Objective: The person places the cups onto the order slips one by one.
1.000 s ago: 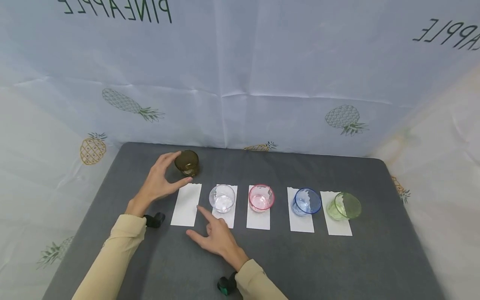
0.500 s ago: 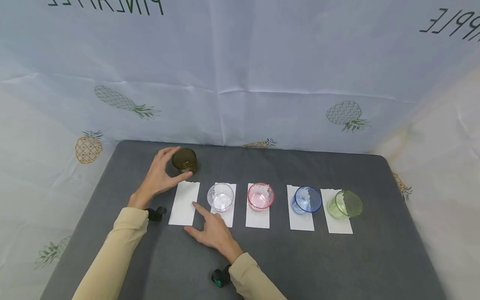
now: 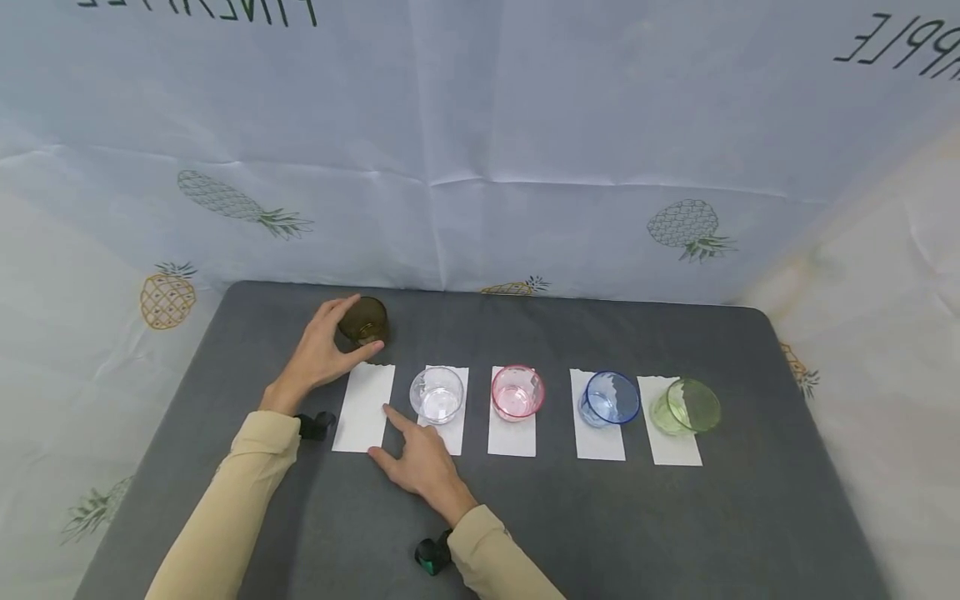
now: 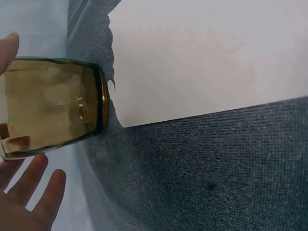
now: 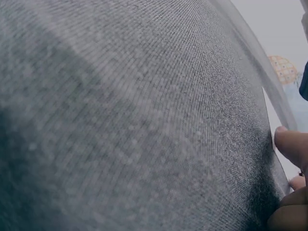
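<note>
My left hand [image 3: 313,354] holds an amber-brown glass tumbler [image 3: 363,321] at the back left, thumb on the near side and fingers on the far side. In the left wrist view the tumbler [image 4: 55,103] lies between the thumb and fingers, its base near the torn edge of a white paper [image 4: 192,57]. My right hand [image 3: 427,468] rests by that leftmost paper [image 3: 363,408]; its extended index finger touches the right edge and its thumb is at the near corner. The right wrist view shows fingertips [image 5: 291,144] against the paper edge.
To the right stand a clear glass [image 3: 437,396], a pink-rimmed glass [image 3: 517,393], a blue glass [image 3: 609,400] and a green glass [image 3: 684,407], each on a white paper. Grey cloth covers the table [image 3: 600,525]; a pineapple-print curtain [image 3: 465,233] hangs behind.
My left thumb and fingers have drawn in around the amber tumbler. My right hand has come slightly left onto the paper's edge. The head view has shifted a little.
</note>
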Demonstrator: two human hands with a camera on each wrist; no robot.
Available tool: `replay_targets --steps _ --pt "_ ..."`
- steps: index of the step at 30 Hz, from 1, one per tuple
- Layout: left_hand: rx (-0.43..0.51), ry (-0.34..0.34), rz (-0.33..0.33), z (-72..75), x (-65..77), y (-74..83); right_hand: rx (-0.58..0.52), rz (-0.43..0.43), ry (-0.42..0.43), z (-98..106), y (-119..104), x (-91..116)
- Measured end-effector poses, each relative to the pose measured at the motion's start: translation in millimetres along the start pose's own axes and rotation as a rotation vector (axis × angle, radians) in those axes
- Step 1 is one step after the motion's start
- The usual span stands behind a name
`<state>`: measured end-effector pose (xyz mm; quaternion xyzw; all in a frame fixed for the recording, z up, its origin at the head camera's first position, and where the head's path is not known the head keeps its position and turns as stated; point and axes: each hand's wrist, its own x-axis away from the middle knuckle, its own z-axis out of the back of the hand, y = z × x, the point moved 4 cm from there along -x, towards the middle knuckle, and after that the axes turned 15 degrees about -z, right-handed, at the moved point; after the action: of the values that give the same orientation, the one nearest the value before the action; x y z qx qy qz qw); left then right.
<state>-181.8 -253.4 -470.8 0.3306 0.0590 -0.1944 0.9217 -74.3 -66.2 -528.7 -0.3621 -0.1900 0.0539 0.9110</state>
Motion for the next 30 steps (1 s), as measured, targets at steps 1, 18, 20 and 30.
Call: replay_targets --steps 1,18,20,30 --pt "-0.003 0.006 -0.003 -0.3 -0.7 0.2 -0.005 -0.009 -0.006 0.0 0.2 0.1" --pt "0.017 0.100 -0.018 0.9 -2.5 5.0 -0.018 0.003 0.037 -1.8 -2.1 0.5" --pt "0.025 0.100 -0.008 1.9 -1.4 5.7 -0.020 -0.001 0.037 -1.7 -2.3 0.5" --pt "0.044 0.126 -0.013 13.9 8.3 18.4 -0.037 -0.014 0.041 -0.7 -2.1 0.7"
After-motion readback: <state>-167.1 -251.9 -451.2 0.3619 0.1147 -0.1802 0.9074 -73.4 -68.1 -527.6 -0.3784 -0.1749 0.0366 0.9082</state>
